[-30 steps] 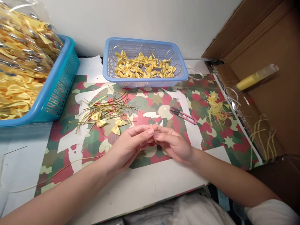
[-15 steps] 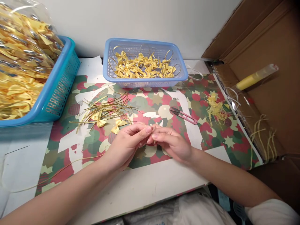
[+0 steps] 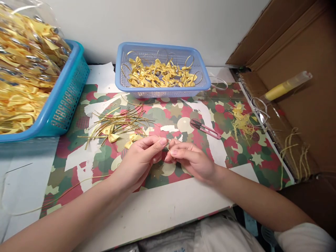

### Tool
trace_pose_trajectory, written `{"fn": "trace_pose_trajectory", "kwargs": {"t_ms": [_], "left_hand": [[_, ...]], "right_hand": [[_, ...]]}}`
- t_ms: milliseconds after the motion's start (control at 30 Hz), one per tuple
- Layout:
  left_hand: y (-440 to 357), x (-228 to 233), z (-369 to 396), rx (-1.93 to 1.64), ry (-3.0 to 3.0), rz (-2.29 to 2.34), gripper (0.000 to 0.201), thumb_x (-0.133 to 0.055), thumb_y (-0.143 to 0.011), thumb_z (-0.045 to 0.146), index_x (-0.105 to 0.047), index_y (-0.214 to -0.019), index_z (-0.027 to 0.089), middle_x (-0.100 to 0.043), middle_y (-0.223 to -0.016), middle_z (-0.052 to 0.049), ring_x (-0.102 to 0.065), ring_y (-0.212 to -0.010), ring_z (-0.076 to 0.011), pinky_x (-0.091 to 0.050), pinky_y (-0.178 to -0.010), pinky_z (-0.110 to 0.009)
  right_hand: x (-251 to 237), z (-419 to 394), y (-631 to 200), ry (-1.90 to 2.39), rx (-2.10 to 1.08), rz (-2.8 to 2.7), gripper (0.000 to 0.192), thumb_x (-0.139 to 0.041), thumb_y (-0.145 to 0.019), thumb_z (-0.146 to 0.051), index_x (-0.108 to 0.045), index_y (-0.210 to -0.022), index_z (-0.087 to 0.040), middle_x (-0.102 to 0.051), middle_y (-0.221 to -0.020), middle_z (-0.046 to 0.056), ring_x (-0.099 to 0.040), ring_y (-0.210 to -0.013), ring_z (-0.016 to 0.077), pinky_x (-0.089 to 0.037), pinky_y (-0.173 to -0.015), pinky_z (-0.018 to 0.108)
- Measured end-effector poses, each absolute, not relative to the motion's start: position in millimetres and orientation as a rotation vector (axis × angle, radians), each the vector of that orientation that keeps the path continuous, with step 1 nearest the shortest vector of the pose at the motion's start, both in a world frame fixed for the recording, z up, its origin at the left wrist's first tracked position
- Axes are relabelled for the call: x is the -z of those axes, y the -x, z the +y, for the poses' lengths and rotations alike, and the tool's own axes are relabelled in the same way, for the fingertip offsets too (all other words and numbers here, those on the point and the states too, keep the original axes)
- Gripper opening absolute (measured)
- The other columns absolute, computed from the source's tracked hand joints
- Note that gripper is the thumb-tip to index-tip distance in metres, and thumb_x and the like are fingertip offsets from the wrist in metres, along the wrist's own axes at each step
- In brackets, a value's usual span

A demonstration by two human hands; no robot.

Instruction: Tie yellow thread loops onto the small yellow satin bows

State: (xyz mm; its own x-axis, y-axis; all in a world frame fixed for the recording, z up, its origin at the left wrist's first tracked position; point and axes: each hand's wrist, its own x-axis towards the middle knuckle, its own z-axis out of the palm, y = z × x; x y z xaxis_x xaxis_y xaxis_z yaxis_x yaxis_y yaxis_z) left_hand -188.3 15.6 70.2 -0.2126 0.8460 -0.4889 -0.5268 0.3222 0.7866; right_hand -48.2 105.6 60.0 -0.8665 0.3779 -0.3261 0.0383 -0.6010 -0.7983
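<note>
My left hand (image 3: 143, 154) is closed in a pinch, thumb against forefinger. Facing it, my right hand (image 3: 190, 156) pinches too. A short stretch of thin cord (image 3: 168, 148) shows in the small gap between the fingertips; its ends are hidden in the fingers. Beyond my left hand lie a yellow satin bow (image 3: 132, 140) and a second bow (image 3: 111, 135), beside a pile of gold cord pieces (image 3: 123, 120). One long thin gold cord (image 3: 81, 182) trails across the mat and passes behind my left forearm.
A blue basket (image 3: 162, 90) of bows with cord loops stands at the back. The larger blue basket (image 3: 72, 94) at left holds bagged bows. Pink thread snips (image 3: 206, 129) lie right of centre, near yellow scraps (image 3: 243, 122). Cardboard (image 3: 296, 42) walls the right side.
My left hand has shifted slightly left, away from the right. A gap has opened between the fingertips, and the thin cord now shows there. The right hand has barely moved.
</note>
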Motion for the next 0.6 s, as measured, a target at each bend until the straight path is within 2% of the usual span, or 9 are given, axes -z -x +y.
{"fn": "trace_pose_trajectory", "kwargs": {"t_ms": [433,600], "left_hand": [[190.1,-74.1,17.0,-1.327,-0.371,1.244,0.038,-0.080,-0.073,0.048,-0.061,-0.063,0.017,-0.040,-0.049,0.006,-0.034,-0.051,-0.0078,-0.031,-0.055,-0.020],[191.1,-74.7,16.9,-1.322,-0.384,1.245,0.041,-0.078,-0.075,0.049,-0.058,-0.060,0.016,-0.039,-0.049,0.006,-0.034,-0.052,-0.0081,-0.030,-0.054,-0.020]], "right_hand": [[-59.1,105.6,47.6,0.695,-2.549,-1.296,0.017,-0.065,-0.076,-0.028,-0.078,-0.069,-0.021,-0.043,-0.076,0.000,-0.042,-0.067,0.0095,-0.034,-0.068,0.028],[-59.7,105.8,47.6,0.702,-2.549,-1.293,0.017,-0.065,-0.076,-0.028,-0.077,-0.068,-0.020,-0.044,-0.075,0.000,-0.042,-0.068,0.0103,-0.034,-0.068,0.028]]}}
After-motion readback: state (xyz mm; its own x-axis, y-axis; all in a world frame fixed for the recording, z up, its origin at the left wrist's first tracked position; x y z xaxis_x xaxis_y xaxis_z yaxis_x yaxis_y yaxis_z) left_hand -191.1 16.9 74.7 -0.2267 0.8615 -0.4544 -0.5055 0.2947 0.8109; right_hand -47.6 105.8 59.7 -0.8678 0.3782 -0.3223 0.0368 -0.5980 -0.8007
